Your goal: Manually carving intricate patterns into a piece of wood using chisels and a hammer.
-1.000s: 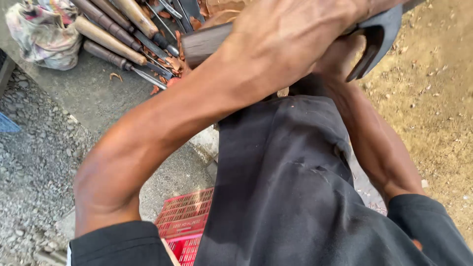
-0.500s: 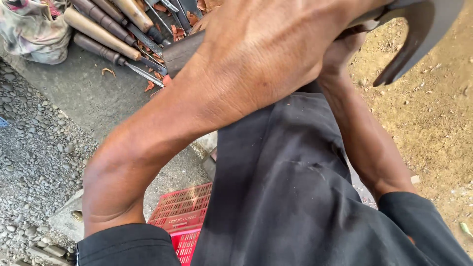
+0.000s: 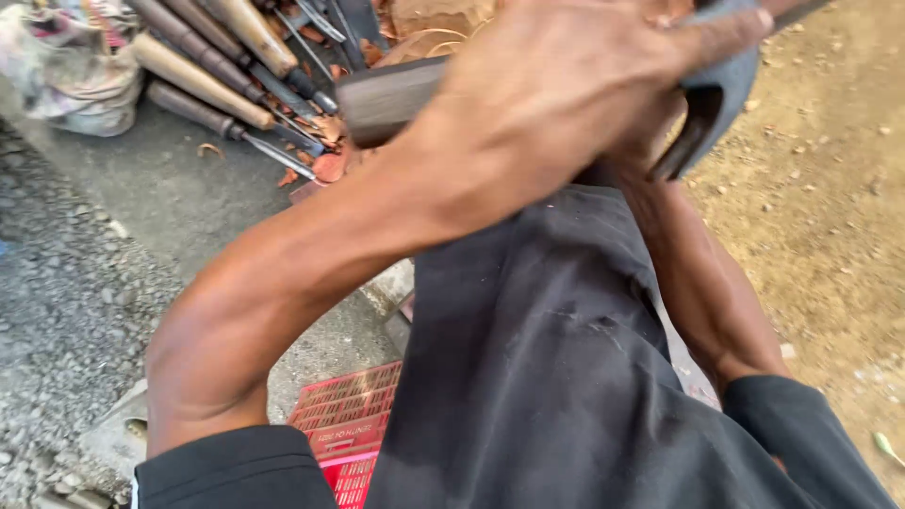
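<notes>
Two hands at frame top: left hand wrapped round wooden handle of adze for control; right hand mostly hidden, grip unclear. Spare chisels upper left, within reach.

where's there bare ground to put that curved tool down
Bare sandy ground lies right of the curved tool; bare grey pavement sits below the chisels. The chisel pile, wood shavings and red crate are crowded.
</notes>
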